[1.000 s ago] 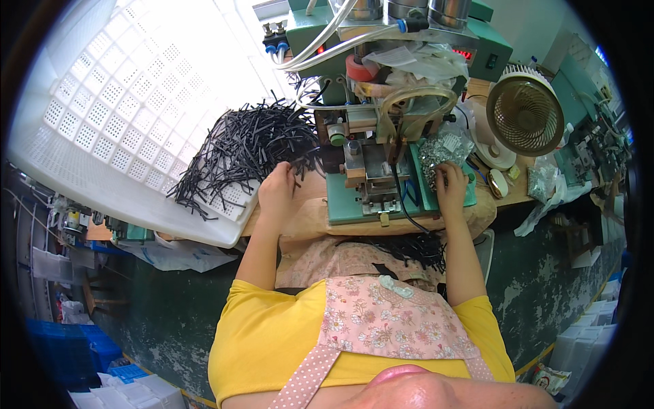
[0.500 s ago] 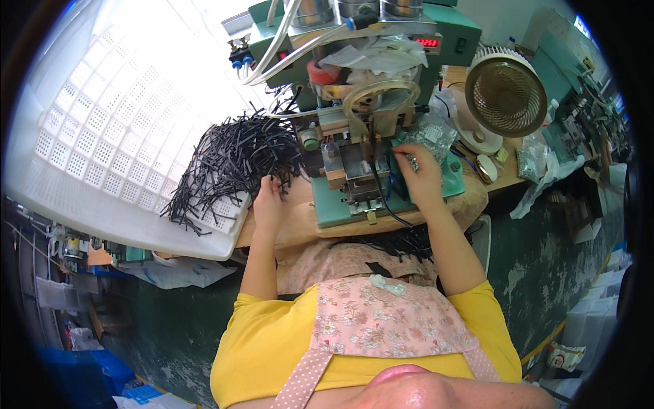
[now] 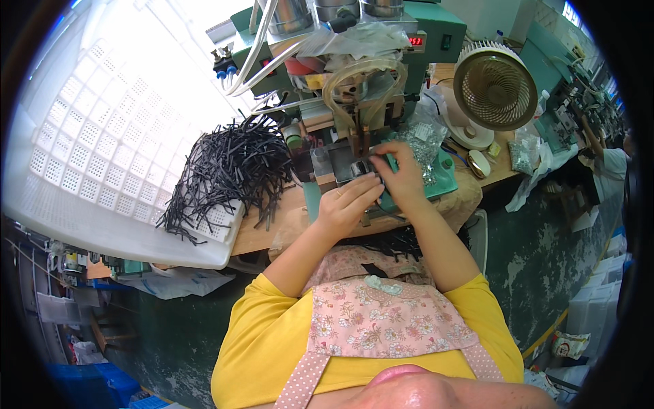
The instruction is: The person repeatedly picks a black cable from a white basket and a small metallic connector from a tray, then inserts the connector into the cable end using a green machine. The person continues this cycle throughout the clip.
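Work is shifting from strips to machine: our left hand and right hand are now meeting there. Their grips we cannot tell.

The floor is dark green, worn pale in places, and at the right it has 1 yellow line. The table is of brown wood. Behind is a pale wall, with 1 window at upper right. Strong white light fills the upper left.
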The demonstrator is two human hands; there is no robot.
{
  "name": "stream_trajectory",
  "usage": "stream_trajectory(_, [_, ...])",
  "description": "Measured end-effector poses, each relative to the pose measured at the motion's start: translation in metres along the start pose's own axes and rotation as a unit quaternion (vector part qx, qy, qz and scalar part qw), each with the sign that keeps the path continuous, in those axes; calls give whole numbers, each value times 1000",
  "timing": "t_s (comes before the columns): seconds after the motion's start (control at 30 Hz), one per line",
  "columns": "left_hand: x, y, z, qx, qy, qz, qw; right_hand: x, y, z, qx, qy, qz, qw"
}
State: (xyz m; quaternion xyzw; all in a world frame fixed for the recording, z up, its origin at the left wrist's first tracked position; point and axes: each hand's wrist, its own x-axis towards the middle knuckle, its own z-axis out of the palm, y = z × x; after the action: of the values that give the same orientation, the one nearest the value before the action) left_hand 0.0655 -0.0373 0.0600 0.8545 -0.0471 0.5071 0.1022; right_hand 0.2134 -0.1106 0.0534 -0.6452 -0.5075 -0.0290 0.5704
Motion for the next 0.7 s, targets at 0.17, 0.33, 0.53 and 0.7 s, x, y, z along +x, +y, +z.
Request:
stream_trajectory(0.17, [-9,-9,7,4,7,29,1000,-2,70,-54,-105,124,52,985])
stream_trajectory(0.33, [-15,-12,10,2,22,40,999,-42,115,-71,-218,-46,9,975])
stream_trajectory(0.53, [-19,-9,14,4,31,17,999,-42,122,-50,-268,-45,-23,962])
stream_trajectory(0.7, [-40,-4,-3,63,38,-22,997,-29,121,-36,-245,-16,-51,968])
